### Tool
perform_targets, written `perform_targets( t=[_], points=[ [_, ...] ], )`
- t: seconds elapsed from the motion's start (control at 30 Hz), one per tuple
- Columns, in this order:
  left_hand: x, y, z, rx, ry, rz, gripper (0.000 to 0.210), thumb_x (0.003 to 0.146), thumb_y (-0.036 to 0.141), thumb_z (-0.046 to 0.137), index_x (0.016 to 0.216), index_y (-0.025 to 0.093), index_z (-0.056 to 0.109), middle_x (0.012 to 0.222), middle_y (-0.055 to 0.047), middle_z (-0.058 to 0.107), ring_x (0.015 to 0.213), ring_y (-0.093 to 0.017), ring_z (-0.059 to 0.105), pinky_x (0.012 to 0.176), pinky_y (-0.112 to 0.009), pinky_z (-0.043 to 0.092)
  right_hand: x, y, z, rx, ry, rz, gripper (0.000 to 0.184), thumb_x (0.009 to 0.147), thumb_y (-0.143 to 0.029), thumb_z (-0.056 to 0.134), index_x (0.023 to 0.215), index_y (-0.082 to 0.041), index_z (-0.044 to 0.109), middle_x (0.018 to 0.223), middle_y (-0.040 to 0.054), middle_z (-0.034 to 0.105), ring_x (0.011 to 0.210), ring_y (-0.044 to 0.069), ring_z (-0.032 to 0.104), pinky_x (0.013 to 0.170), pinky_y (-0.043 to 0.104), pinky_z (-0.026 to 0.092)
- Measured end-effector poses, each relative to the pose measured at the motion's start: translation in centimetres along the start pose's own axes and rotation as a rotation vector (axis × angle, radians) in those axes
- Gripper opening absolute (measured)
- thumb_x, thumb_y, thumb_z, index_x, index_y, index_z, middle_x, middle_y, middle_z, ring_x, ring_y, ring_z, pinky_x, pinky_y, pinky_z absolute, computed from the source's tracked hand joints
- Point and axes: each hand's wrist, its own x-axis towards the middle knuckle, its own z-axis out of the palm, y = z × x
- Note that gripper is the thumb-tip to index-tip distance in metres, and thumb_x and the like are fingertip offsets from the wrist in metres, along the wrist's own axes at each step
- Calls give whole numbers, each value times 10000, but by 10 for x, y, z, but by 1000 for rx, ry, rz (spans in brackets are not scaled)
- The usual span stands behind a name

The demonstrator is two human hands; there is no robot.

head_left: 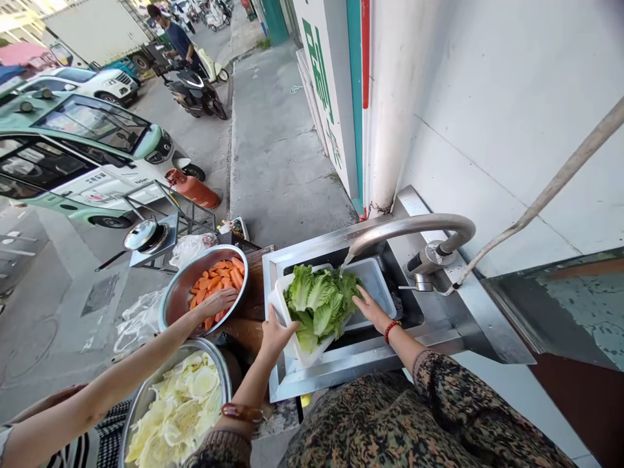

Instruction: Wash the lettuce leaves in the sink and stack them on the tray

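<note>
Lettuce [319,302] — close; between both hands [277,335] [373,312]

Site is an outdoor roadside kitchen, shown by sink [292,382], stove [168,238], gas cylinder [195,190], pavement [280,130] and parked van [112,182].

Between your left hand [277,333] and your right hand [373,312], lettuce leaves [316,302] hide the floor of the white plastic basin [307,357]. Left of your left hand, the bottom edge cuts off the metal bowl [225,374] of cabbage [170,409], and a co-worker's hand [219,303] covers some cut carrots [214,281]. Beyond your right hand, the right edge cuts off the hose [550,190].
</note>
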Motion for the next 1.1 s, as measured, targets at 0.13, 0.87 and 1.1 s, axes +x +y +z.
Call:
perform_targets(
  t=[0.13, 0.87, 1.1],
  points=[
    [-9, 16, 5, 54, -15, 29, 1048, 731, 427, 694, 1552, 61, 155, 1394, -285, 457, 1332, -414, 433, 1091, -489, 370, -7, 2, -4, 40, -10, -21, 795, 860, -673, 546, 1548, -349, 314, 1626, 85, 299, 1444, 301, 387, 1092, 486, 419],
    [-25, 81, -3, 69, 292, -108, 1023, 711, 513, 708, 1565, 209, 233, 1385, -201, 517, 1318, -392, 471, 1075, -533, 359, -24, 8, -7, -349, 37, 29, 1106, 728, -589, 726, 1595, -231, 141, 1660, 199, 33, 1533, 347, 113, 1177, 500, 275],
    [-34, 98, -9, 168, 367, -34, 998, 715, 495, 714, 1558, 215, 260, 1375, -202, 517, 1306, -404, 449, 1045, -552, 365, 6, 17, 22, -443, 236, -146, 763, 724, -197, 698, 1452, -178, 468, 1489, 189, 421, 1380, 332, 449, 1111, 450, 401]
  ],
)
